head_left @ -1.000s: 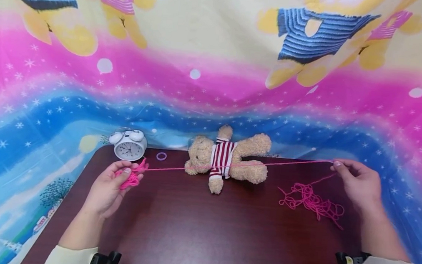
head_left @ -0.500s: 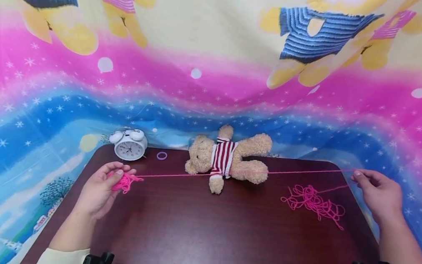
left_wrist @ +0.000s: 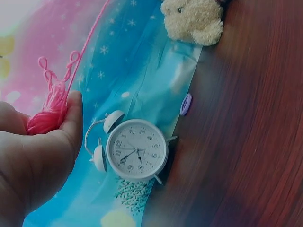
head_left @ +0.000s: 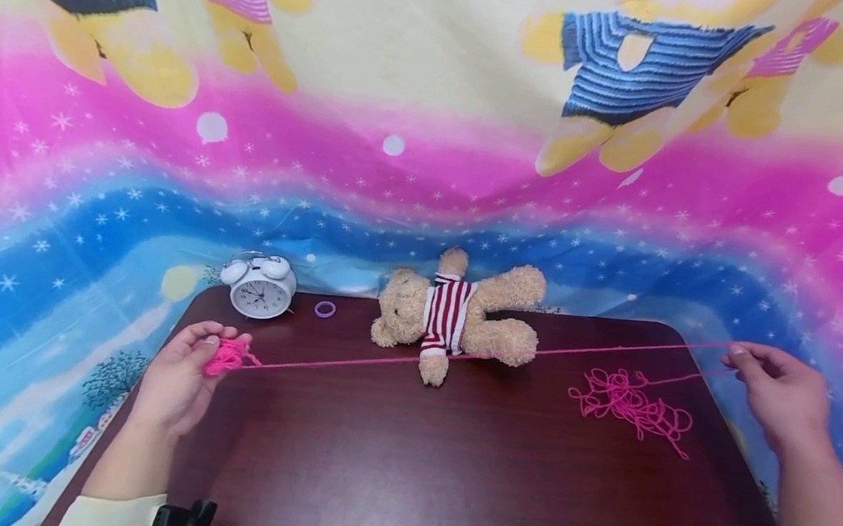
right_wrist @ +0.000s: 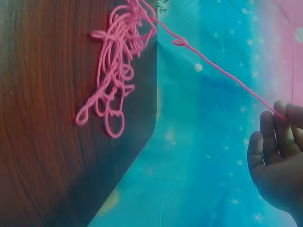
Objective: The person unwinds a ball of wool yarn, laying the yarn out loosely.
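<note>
- Nearest, cream fabric sleeves point(head_left: 113, 515) with black bands point(head_left: 184, 516) at the cuffs.
- The left hand point(head_left: 174, 379) holds a compact bundle of bright pink yarn point(head_left: 227, 356) between thumb and fingers, raised over the left part of the dark reddish-brown wood-grain worktop point(head_left: 404, 462).
- The right hand point(head_left: 786, 399), out by the worktop's right edge, pinches the same pink strand point(head_left: 609, 350), which runs straight between the hands.
- From the right hand's fingertips a second length, with a small loop in it, drops to a loose pink yarn tangle point(head_left: 617, 393) lying on the worktop's right side.
- Beyond the strand, a tan plush bear in a red-and-white striped sweater point(head_left: 447, 315) lies with its head to the left; the strand crosses before its lower leg and arm, contact unclear.
- Left of the bear, a small purple ring point(left_wrist: 183, 108) lies flat.
- Beside it, a white twin-bell alarm clock point(head_left: 261, 295) stands upright.
- Farthest, a pink, blue and cream printed cloth backdrop point(head_left: 429, 172).
</note>
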Demonstrator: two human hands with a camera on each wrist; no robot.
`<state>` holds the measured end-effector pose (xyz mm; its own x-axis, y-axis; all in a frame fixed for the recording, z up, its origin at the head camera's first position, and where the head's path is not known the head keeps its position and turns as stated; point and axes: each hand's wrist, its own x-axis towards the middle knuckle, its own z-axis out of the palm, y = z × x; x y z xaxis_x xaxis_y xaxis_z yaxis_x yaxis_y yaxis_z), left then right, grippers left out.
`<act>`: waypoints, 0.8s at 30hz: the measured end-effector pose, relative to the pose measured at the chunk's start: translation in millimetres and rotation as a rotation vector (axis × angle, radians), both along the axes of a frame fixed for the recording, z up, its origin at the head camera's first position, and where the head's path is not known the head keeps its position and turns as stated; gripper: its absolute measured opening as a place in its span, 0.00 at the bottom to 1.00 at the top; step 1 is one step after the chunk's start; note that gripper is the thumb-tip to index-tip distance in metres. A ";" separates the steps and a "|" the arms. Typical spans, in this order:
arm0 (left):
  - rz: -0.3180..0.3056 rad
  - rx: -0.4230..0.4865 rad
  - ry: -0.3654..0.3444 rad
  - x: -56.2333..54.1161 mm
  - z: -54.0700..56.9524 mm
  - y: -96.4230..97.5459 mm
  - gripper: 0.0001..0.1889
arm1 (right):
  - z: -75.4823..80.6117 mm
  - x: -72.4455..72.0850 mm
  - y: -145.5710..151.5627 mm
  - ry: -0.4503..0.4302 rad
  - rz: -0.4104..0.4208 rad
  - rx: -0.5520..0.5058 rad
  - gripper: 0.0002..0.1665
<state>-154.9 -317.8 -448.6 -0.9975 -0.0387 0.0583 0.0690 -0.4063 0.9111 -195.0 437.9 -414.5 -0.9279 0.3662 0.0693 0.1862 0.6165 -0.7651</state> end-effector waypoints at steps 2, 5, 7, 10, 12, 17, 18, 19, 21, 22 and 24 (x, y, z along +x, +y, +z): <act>-0.003 0.004 0.009 -0.2 0.0 -5.1 0.10 | 0.0 0.6 2.5 -0.002 -0.025 0.006 0.35; -0.017 0.006 0.027 -0.7 -0.3 -12.8 0.10 | -1.2 1.0 6.1 0.013 -0.056 0.010 0.35; -0.023 0.007 0.036 -0.9 -0.4 -17.8 0.09 | -1.9 1.7 8.9 0.017 -0.069 0.021 0.35; -0.020 0.022 0.032 -1.2 -0.5 -25.7 0.08 | -2.8 3.3 13.5 -0.001 -0.094 0.038 0.37; -0.012 0.026 0.022 -0.9 -0.5 -30.9 0.09 | -3.7 4.0 16.2 -0.024 -0.110 0.054 0.39; 0.029 0.069 -0.009 0.5 -2.3 -38.9 0.07 | -9.0 4.2 19.3 -0.029 -0.113 0.062 0.39; 0.042 0.079 -0.016 0.8 -2.8 -39.3 0.07 | -10.3 4.1 19.1 -0.022 -0.108 0.059 0.39; 0.053 0.089 -0.023 1.1 -3.1 -39.4 0.06 | -11.6 3.8 19.0 -0.016 -0.102 0.057 0.38; 0.077 0.091 -0.043 1.4 -2.9 -38.5 0.06 | -13.7 3.2 18.5 -0.011 -0.094 0.048 0.37; 0.088 0.091 -0.056 1.2 -2.7 -38.1 0.06 | -14.6 2.8 18.1 -0.010 -0.094 0.046 0.37; 0.104 0.066 -0.081 0.8 -2.1 -37.2 0.05 | -15.9 2.0 18.0 -0.022 -0.098 0.041 0.37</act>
<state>-154.1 -355.0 -450.7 -0.9893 -0.1428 -0.0280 0.0414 -0.4600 0.8869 -193.0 455.9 -430.4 -0.8890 0.4530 0.0665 0.2637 0.6253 -0.7345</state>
